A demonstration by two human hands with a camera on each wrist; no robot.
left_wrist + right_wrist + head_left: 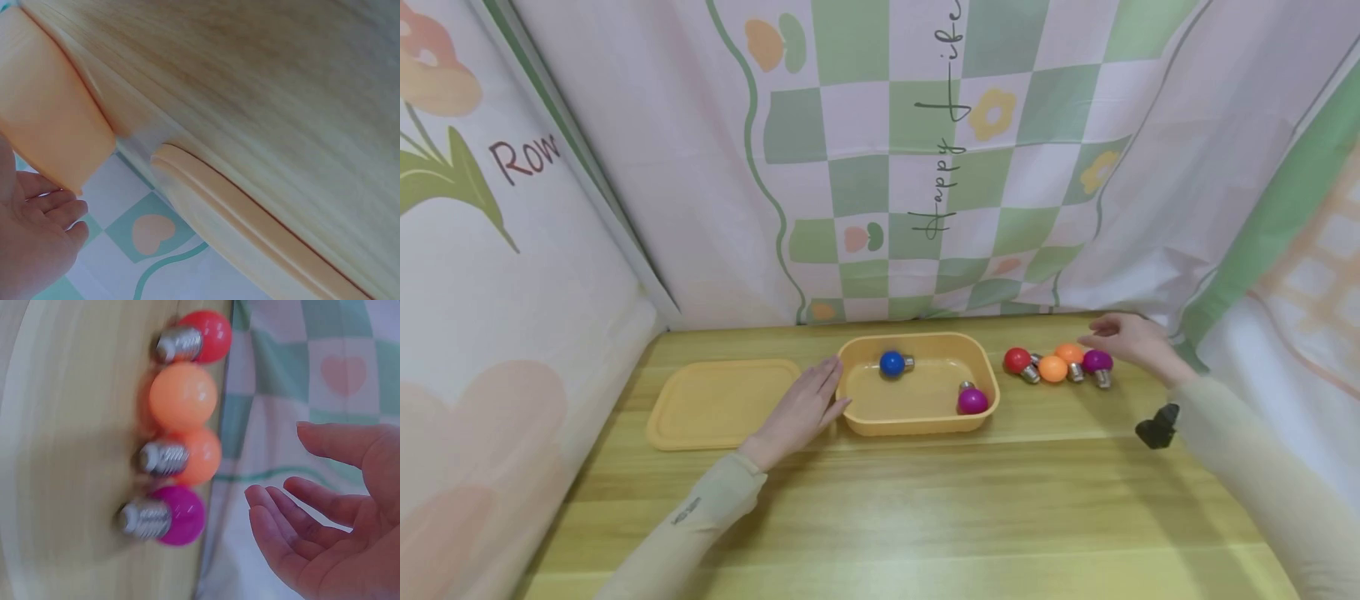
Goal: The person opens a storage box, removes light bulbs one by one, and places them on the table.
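A yellow plastic box (917,429) stands on the table, with a blue light bulb (892,364) and a magenta light bulb (973,402) lying inside. My left hand (797,412) rests against the box's left rim, its fingers straight. To the right of the box lie a red bulb (1017,360), two orange bulbs (1052,369) and a purple bulb (1097,361) in a row, metal screw bases showing. My right hand (1126,340) hovers just beside the purple bulb; in the right wrist view its fingers are loosely bent, thumb apart, holding nothing.
A flat yellow lid (722,404) lies left of the box, partly behind my left hand. Near the right sleeve is a small black object (1157,427). Patterned curtains (925,167) hang behind the wooden table (880,517) and at both sides.
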